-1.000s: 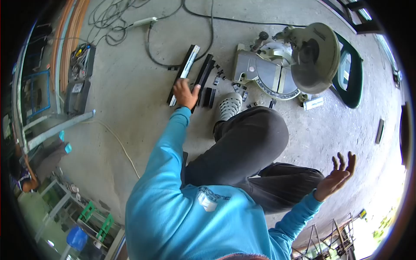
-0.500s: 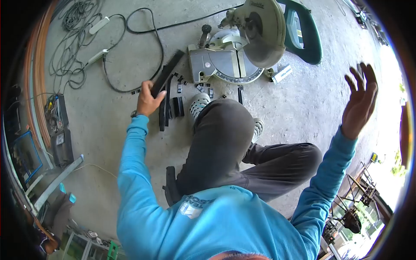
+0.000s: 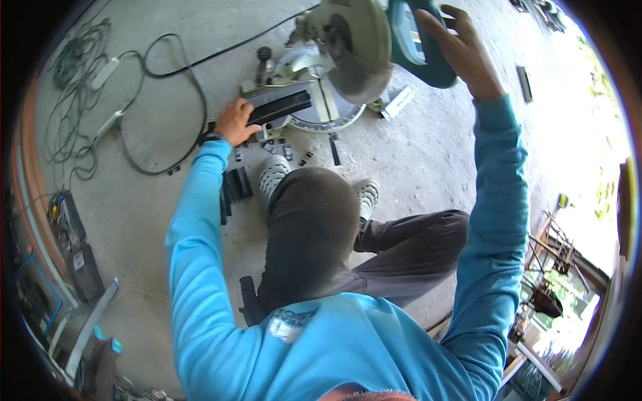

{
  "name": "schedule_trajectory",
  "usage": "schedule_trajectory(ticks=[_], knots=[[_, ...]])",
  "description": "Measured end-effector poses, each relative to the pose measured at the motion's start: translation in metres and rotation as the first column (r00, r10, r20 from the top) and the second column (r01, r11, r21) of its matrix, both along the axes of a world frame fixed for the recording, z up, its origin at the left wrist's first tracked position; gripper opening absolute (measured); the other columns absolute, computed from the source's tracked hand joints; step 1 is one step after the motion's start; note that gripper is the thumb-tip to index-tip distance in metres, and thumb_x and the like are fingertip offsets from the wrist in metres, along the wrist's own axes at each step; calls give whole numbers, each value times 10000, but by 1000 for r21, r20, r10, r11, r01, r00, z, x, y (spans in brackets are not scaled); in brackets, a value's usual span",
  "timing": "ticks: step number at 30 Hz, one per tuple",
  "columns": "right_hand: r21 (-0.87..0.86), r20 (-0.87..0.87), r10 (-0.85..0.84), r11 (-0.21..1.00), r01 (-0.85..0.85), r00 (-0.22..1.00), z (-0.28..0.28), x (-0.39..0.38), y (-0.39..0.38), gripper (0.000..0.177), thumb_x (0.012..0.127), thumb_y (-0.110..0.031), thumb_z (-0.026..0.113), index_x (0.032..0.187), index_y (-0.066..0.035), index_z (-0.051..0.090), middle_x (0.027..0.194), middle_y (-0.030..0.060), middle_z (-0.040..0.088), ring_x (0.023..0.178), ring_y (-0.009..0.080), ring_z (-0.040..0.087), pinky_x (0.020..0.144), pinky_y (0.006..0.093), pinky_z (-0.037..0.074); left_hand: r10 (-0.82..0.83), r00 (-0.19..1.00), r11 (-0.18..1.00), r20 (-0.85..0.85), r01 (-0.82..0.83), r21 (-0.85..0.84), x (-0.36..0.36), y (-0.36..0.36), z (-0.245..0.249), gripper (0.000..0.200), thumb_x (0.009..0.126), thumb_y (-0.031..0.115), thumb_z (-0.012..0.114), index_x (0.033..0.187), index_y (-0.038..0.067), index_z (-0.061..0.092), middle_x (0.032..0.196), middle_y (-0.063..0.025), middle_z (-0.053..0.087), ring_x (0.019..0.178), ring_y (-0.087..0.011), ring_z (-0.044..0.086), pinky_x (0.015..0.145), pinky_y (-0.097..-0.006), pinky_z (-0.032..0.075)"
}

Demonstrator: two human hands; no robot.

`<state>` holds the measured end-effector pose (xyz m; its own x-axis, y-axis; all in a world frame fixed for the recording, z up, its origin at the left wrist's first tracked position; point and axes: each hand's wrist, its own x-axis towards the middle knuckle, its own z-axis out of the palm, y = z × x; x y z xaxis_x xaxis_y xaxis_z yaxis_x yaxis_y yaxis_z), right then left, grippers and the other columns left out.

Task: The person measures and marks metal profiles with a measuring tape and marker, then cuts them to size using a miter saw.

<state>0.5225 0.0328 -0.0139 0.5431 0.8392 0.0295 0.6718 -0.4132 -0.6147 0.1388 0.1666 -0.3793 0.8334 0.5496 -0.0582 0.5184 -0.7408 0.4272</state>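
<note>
My left hand (image 3: 235, 121) grips one end of a long black profile bar (image 3: 281, 107) and holds it across the base of the miter saw (image 3: 321, 100), under the raised blade guard (image 3: 354, 47). My right hand (image 3: 461, 50) is raised with fingers spread, right at the saw's green handle (image 3: 418, 43); whether it touches the handle is unclear. I squat on the concrete floor, knee up, white clogs (image 3: 273, 175) just in front of the saw.
More black bars (image 3: 231, 190) and several short black offcuts (image 3: 284, 150) lie on the floor by my feet. A black cable (image 3: 167, 113) loops at the left with power strips (image 3: 107, 67). A toolbox (image 3: 70, 247) stands at the far left.
My left hand lifted the black bar off the floor pile and swung it onto the saw base. My right hand rose from low at my side up to the saw handle.
</note>
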Motion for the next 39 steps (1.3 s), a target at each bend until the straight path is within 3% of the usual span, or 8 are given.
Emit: schedule_trajectory(ticks=[1, 2, 5, 9, 14, 21, 29, 39], knots=[[-85, -74, -50, 995, 44, 996, 21, -28, 7, 798, 903, -436, 786, 1454, 42, 462, 1117, 194, 701, 966, 294, 696, 853, 406, 571, -6, 1000, 1000, -5, 6, -9, -1, 1, 1, 621, 768, 386, 879, 1172, 39, 560, 1240, -170, 564, 1178, -412, 544, 986, -506, 463], [-136, 137, 8, 991, 11, 991, 20, -23, 12, 664, 965, -430, 718, 1334, 95, 546, 972, 157, 712, 887, 206, 691, 753, 343, 568, 4, 1000, 1000, 30, -5, 21, -4, 3, -5, 659, 774, 398, 885, 1191, 38, 524, 1164, -180, 594, 1117, -419, 581, 944, -508, 480], [-270, -55, -21, 963, 6, 998, 39, -36, 25, 643, 956, -434, 721, 1330, 66, 568, 974, 174, 714, 886, 213, 698, 744, 341, 575, 163, 973, 919, -162, -210, -335, -10, 15, -17, 730, 783, 459, 875, 1233, 44, 477, 1121, -224, 637, 1064, -453, 627, 918, -515, 499], [-197, -203, 35, 978, -75, 979, -6, 19, 38, 792, 938, -628, 680, 1424, -20, 535, 1193, 190, 683, 951, 293, 737, 770, 381, 634, 228, 955, 939, -187, -267, -217, 0, 32, -16, 925, 708, 578, 883, 1297, 22, 435, 1244, -302, 653, 1145, -451, 665, 981, -498, 538], [-97, -343, -92, 993, 62, 935, -7, 1, 32, 723, 962, -672, 605, 1361, -69, 601, 1024, 141, 721, 839, 217, 726, 657, 316, 608, 254, 929, 917, -268, -319, -238, 41, 50, -2, 975, 675, 624, 881, 1289, 12, 435, 1146, -290, 705, 1101, -432, 692, 970, -461, 541], [-82, -508, -163, 987, 141, 845, -38, -11, -7, 916, 957, -815, 398, 1352, -15, 605, 993, 178, 714, 798, 227, 713, 628, 338, 579, 168, 960, 848, -224, -256, -464, 24, 62, -3, 1132, 679, 723, 832, 1469, 12, 445, 1302, -268, 669, 1249, -404, 634, 1065, -426, 489], [-2, -665, -179, 971, 238, 725, -87, -28, -54, 845, 1042, -722, 241, 1258, 0, 623, 966, 162, 715, 806, 243, 696, 698, 375, 570, 224, 937, 856, -269, -321, -404, 41, 53, -1, 1138, 664, 758, 826, 1477, 35, 492, 1334, -238, 667, 1276, -391, 621, 1086, -416, 478], [37, -595, -237, 947, 320, 768, -117, -46, -75, 854, 1068, -676, 233, 1133, 48, 683, 867, 165, 736, 725, 225, 714, 664, 341, 572, 238, 919, 859, -315, -350, -373, 48, 55, 10, 1104, 608, 807, 814, 1410, 81, 592, 1317, -228, 682, 1248, -391, 639, 1080, -437, 489]])
